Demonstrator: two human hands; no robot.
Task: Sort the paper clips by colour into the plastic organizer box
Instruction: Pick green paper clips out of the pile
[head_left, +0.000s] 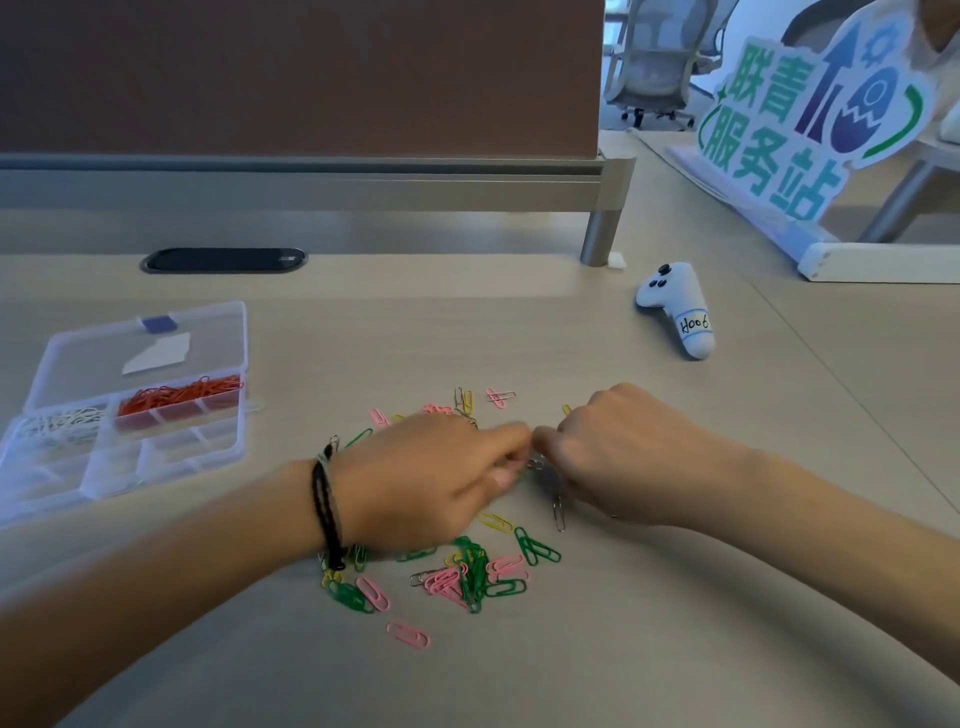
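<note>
The bench (675, 649) carries everything, with bare surface all round the work and no edge close to it. The plastic organizer box (218, 447) lies on it, lid thrown back, and serves here as the landmark. Its rear compartments hold orange-red clips (179, 397) and, to their left, white clips (60, 423); the nearer compartments look empty.

The loose pile of paper clips (470, 574) lies well to the right of the box: green, pink, yellow and a few silver, scattered from behind the hands to in front of them. Open bench separates pile from box.

Both hands meet over the pile's middle. The left hand (415, 483), a dark cord at its wrist, is the nearer to the box; the right hand (628, 457) lies farther right. Each grip is pinched closed, fingertips all but touching the other's, on a small silver cluster (537, 462) between them; motion blur hides which fingers hold which clip. One silver clip (558, 512) hangs or lies just below, long axis running roughly toward the viewer.

Judgement: the clips appear tangled and are being parted. The delivery runs leftward to an empty near compartment, a path that favours the left hand and meets no obstacle.
</note>
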